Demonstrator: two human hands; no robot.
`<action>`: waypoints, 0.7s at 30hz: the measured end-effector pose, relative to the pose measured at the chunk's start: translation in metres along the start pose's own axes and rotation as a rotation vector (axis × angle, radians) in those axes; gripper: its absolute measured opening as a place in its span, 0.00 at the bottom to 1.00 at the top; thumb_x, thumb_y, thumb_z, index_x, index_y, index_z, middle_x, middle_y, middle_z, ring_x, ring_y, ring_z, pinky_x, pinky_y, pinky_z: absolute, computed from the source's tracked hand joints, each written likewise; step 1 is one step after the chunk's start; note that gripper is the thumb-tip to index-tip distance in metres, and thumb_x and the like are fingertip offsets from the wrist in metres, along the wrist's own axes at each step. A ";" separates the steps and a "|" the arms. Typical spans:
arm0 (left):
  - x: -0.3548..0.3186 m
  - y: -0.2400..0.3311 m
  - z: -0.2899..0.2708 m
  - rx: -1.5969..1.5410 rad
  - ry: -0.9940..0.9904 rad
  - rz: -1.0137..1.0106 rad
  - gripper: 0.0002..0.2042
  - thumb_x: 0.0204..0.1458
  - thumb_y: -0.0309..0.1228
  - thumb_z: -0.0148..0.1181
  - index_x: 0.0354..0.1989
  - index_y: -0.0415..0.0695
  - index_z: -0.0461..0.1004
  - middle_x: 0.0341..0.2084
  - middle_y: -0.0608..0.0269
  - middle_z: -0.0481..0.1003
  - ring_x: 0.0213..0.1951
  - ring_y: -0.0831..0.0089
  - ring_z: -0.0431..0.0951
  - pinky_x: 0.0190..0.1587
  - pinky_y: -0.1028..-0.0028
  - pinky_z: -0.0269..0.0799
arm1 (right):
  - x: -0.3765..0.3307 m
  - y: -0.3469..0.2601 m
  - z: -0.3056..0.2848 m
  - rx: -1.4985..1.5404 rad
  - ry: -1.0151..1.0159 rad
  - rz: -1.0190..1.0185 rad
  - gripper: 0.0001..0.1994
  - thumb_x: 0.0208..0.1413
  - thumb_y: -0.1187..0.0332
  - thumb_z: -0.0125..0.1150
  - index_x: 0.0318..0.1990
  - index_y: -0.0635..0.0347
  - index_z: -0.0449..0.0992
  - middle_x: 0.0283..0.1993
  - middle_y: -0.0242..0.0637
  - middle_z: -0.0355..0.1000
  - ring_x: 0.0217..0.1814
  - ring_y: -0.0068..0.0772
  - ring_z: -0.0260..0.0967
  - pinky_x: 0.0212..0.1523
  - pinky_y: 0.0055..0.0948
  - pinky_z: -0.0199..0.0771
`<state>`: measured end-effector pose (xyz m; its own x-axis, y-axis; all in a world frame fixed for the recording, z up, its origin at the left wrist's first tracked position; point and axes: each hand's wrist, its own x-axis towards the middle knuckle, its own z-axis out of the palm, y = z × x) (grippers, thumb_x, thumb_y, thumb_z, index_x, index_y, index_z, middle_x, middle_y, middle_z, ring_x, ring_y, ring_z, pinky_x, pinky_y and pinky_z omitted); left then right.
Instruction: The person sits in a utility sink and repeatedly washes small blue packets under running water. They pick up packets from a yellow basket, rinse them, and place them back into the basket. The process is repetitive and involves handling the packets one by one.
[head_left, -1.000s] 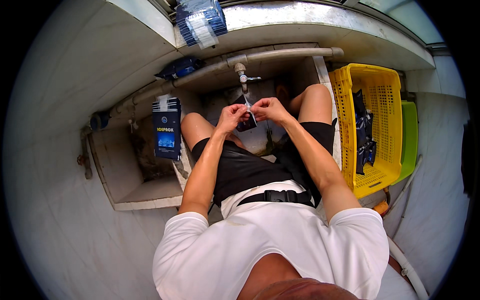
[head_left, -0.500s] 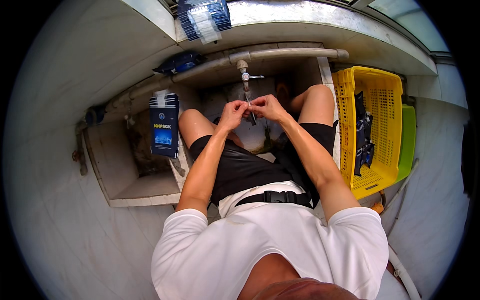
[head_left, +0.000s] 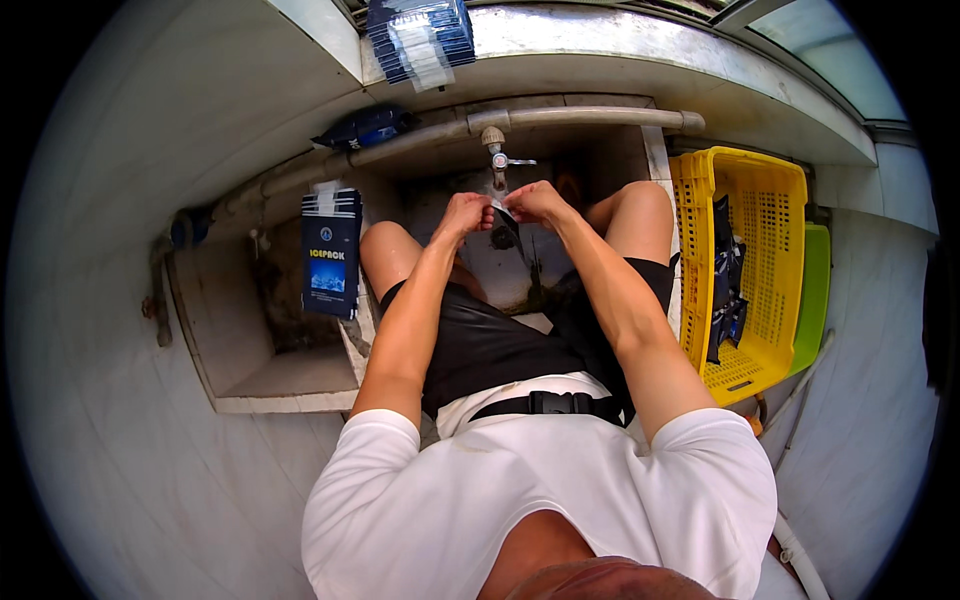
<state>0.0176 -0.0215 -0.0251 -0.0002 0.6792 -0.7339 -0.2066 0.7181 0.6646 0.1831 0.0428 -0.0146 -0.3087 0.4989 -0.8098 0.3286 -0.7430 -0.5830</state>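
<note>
Just below the tap (head_left: 498, 160), both my hands pinch the top edge of a thin dark ice pack pouch (head_left: 511, 226). My left hand (head_left: 466, 214) is closed at its left corner, and my right hand (head_left: 538, 202) at its right corner. A pale strip shows along the pouch's mouth between my fingers. The pouch hangs flat and narrow over the sink basin (head_left: 487, 285), between my bare knees. Whether water is running from the tap I cannot make out.
A stack of flat dark-blue pouches (head_left: 331, 252) lies on the left basin wall; a taped bundle (head_left: 420, 40) sits on the ledge. A plump dark pouch (head_left: 368, 127) rests by the pipe (head_left: 580, 115). On the right, a yellow crate (head_left: 772, 290) holds several dark packs (head_left: 728, 280).
My hands have moved slightly apart, and the pouch between them now shows more of its mouth and hanging body. The view has shifted a little.
</note>
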 end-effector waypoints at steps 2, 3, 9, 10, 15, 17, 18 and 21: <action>0.007 0.012 -0.005 0.038 0.030 0.011 0.08 0.54 0.31 0.53 0.28 0.40 0.73 0.22 0.65 0.74 0.23 0.77 0.74 0.28 0.77 0.75 | 0.003 -0.010 0.001 0.131 0.004 -0.003 0.03 0.52 0.77 0.59 0.31 0.62 0.78 0.27 0.34 0.74 0.25 0.22 0.71 0.28 0.23 0.75; 0.008 0.015 -0.005 0.064 0.042 0.063 0.09 0.54 0.32 0.52 0.28 0.40 0.73 0.20 0.66 0.74 0.22 0.77 0.74 0.27 0.76 0.74 | 0.001 -0.012 0.001 0.113 0.003 -0.040 0.02 0.52 0.77 0.59 0.31 0.63 0.78 0.27 0.34 0.74 0.25 0.23 0.70 0.28 0.23 0.75; -0.004 0.037 0.006 0.445 0.220 0.357 0.13 0.52 0.36 0.54 0.27 0.37 0.77 0.19 0.57 0.75 0.24 0.70 0.77 0.31 0.69 0.73 | -0.010 -0.019 -0.002 0.116 0.038 -0.261 0.03 0.51 0.77 0.59 0.31 0.65 0.78 0.25 0.33 0.74 0.23 0.22 0.70 0.25 0.22 0.74; -0.005 0.039 0.002 0.632 0.305 0.486 0.13 0.51 0.37 0.55 0.27 0.37 0.77 0.19 0.57 0.76 0.25 0.70 0.78 0.31 0.69 0.72 | -0.010 -0.021 -0.002 0.061 0.031 -0.338 0.03 0.51 0.77 0.59 0.32 0.65 0.78 0.26 0.33 0.74 0.23 0.21 0.69 0.25 0.21 0.73; -0.013 0.034 0.003 0.304 0.182 0.359 0.12 0.54 0.36 0.54 0.25 0.40 0.74 0.18 0.67 0.73 0.19 0.78 0.71 0.22 0.79 0.67 | -0.023 -0.003 0.006 -0.011 0.116 -0.642 0.14 0.50 0.72 0.62 0.44 0.69 0.77 0.33 0.32 0.75 0.33 0.20 0.69 0.36 0.22 0.70; -0.016 0.036 0.002 0.031 0.089 0.182 0.11 0.53 0.33 0.55 0.22 0.42 0.72 0.16 0.69 0.70 0.17 0.80 0.69 0.20 0.79 0.65 | -0.034 0.002 0.016 -0.293 0.229 -0.674 0.18 0.45 0.66 0.66 0.44 0.67 0.77 0.35 0.39 0.76 0.35 0.29 0.73 0.38 0.27 0.72; -0.016 0.036 0.000 0.030 0.092 0.183 0.11 0.53 0.33 0.55 0.22 0.42 0.72 0.16 0.69 0.70 0.17 0.80 0.69 0.20 0.79 0.65 | -0.038 0.003 0.022 -0.572 0.344 -0.696 0.22 0.40 0.60 0.70 0.43 0.64 0.78 0.36 0.45 0.77 0.37 0.37 0.76 0.40 0.32 0.74; -0.014 0.038 -0.001 0.056 0.090 0.156 0.09 0.53 0.32 0.55 0.22 0.43 0.72 0.16 0.70 0.69 0.16 0.80 0.67 0.19 0.79 0.64 | -0.045 -0.003 0.029 -0.548 0.472 -0.729 0.14 0.44 0.61 0.66 0.37 0.59 0.80 0.31 0.46 0.76 0.34 0.48 0.75 0.39 0.39 0.74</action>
<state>0.0090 -0.0035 0.0100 -0.1164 0.7684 -0.6293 -0.1422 0.6142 0.7763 0.1699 0.0094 0.0258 -0.2525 0.9600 -0.1212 0.6009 0.0574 -0.7972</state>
